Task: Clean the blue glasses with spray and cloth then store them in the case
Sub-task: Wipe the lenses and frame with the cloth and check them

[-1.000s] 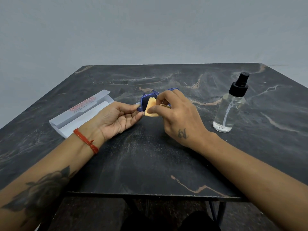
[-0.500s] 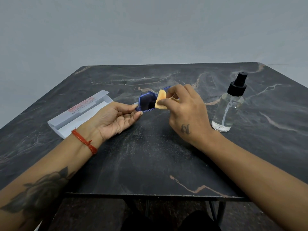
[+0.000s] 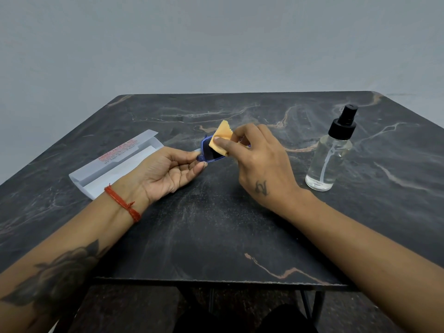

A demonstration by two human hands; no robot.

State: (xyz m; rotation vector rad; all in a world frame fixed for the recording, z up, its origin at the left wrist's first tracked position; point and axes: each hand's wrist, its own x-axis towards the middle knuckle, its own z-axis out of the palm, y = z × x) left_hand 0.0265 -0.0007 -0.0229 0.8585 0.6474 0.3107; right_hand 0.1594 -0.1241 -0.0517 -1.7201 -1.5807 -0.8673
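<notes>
Blue glasses (image 3: 211, 153) pinched by left hand (image 3: 171, 173), right hand (image 3: 258, 162) fingers pressing cloth (image 3: 219, 138) now farther up the lens

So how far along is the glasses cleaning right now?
Midway. Nothing shows whether spraying is done; the spray bottle stands capped on the table, apart from both hands. In hand: the left hand holds the blue glasses by one end while the right hand presses the orange cloth onto a lens. Left: finish wiping, then put them in the case, which lies open.
</notes>
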